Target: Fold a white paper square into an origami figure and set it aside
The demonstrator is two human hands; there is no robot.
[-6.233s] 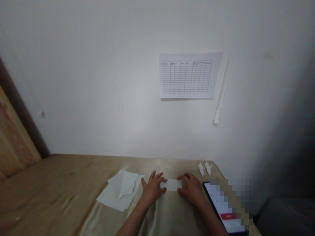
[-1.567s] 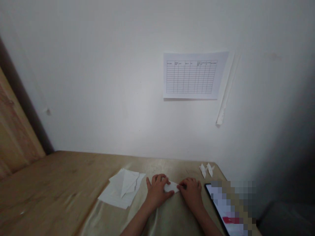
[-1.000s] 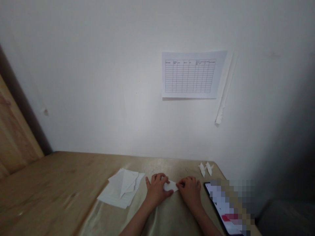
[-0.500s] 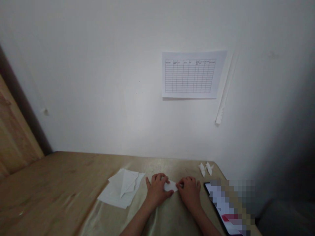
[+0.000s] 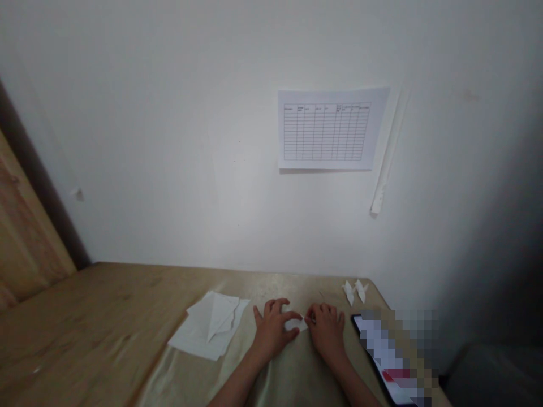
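A small piece of white folded paper (image 5: pixel 292 324) lies on the table between my two hands, partly covered by fingers. My left hand (image 5: pixel 274 327) holds it from the left: the index finger stretches along its far edge, the thumb rests by its near edge, and the other fingers are spread. At the paper's right corner, my right hand (image 5: pixel 327 328) is closed in a pinch, its fingers curled. The exact fold under the fingertips is too small to make out.
To the left lies a stack of white paper sheets (image 5: pixel 195 338) with a folded triangular piece (image 5: pixel 221 314) on top. Two small folded paper figures (image 5: pixel 348 293) sit near the table's far right corner. A phone (image 5: pixel 375 359), partly blurred out, lies right of my right hand. A printed table sheet (image 5: pixel 324 130) hangs on the wall.
My left index finger has stretched out rightward along the paper toward my right fingertips, and the left hand has opened slightly. The right hand has shifted a little to the right.
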